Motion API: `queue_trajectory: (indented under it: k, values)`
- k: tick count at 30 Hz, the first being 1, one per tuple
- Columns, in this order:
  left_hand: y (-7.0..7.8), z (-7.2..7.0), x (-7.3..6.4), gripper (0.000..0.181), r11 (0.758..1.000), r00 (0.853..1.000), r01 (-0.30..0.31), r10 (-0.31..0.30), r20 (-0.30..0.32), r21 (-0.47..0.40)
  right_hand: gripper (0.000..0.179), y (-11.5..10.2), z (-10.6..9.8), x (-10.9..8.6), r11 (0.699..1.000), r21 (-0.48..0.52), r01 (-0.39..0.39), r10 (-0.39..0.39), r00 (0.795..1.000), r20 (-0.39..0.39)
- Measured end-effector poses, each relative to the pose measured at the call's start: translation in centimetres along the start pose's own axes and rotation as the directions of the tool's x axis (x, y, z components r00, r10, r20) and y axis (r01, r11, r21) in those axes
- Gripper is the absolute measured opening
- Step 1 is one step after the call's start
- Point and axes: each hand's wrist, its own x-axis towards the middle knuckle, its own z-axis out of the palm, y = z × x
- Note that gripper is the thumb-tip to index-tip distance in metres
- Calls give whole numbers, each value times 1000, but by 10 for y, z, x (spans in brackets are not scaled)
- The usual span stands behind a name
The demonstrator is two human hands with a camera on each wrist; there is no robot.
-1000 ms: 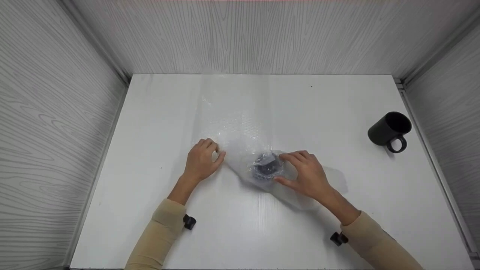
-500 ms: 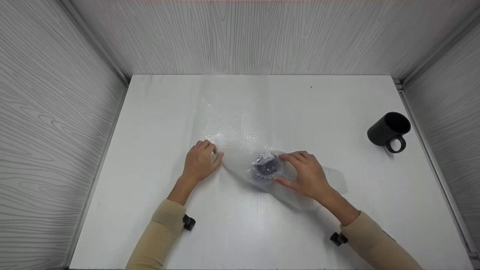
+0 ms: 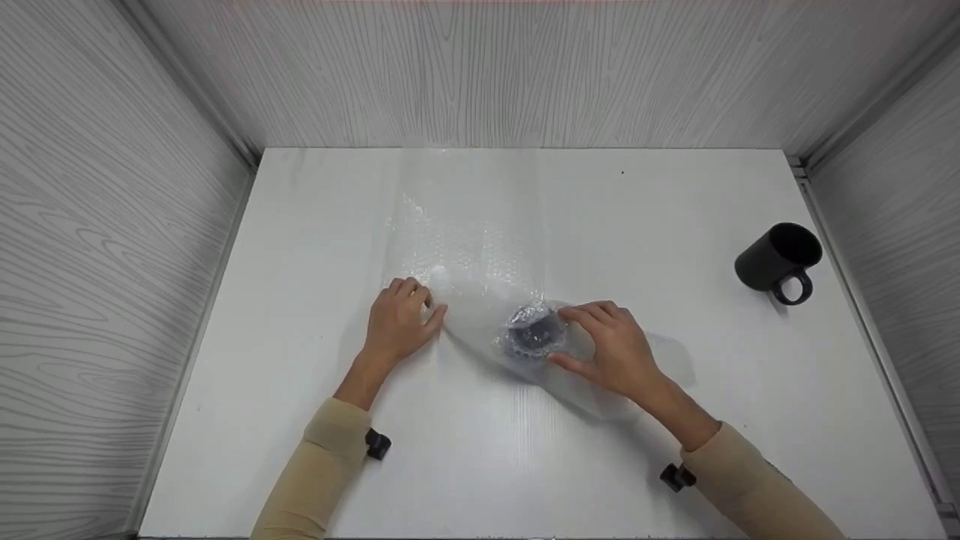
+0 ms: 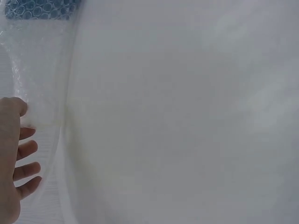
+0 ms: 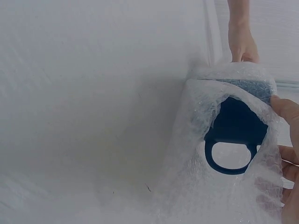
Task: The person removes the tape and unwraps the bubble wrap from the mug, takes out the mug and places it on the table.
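Observation:
A dark mug [image 5: 236, 121] stands with bubble wrap [image 3: 469, 247] around it. Its handle shows through an opening in the wrap in the right wrist view. My right hand [image 3: 616, 349] holds the wrapped mug from the right, thumb and fingers on either side of it. Left of the mug, my left hand [image 3: 397, 319] pinches the near left edge of the wrap, lifting it a little off the table. In the left wrist view this hand [image 4: 14, 154] has its thumb at the wrap's edge and its fingers bent; their exact contact is partly hidden.
Another black mug [image 3: 776, 262] stands at the right side of the white table [image 3: 300, 225], handle toward me. Grey wood-patterned panels [image 3: 480, 75] enclose the table at the back and both sides. The wrap stretches to the table's back edge, and a loose end lies under my right wrist.
My left hand has shifted slightly left with the wrap's edge, and the wrap beside the mug lies tauter. The right hand and the wrapped mug have stayed in place.

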Motion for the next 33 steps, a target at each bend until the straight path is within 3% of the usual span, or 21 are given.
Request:
queue_trajectory:
  k: [10,16,24,33]
  values:
    - [14,-24,3,30,1000,991,-24,24,-132,3,65,1,0,0,1000,-2,20,-20,1000,-23]
    - [34,-35,8,29,995,983,-93,96,-158,23,65,1,0,-1,1000,-3,22,-22,1000,-22]
    - [65,-39,13,31,973,953,-225,230,-197,49,65,0,0,-1,1000,3,16,-16,1000,-20]
    - [94,-38,16,27,950,935,-310,311,-172,30,65,0,0,0,1000,-1,11,-11,1000,-12]
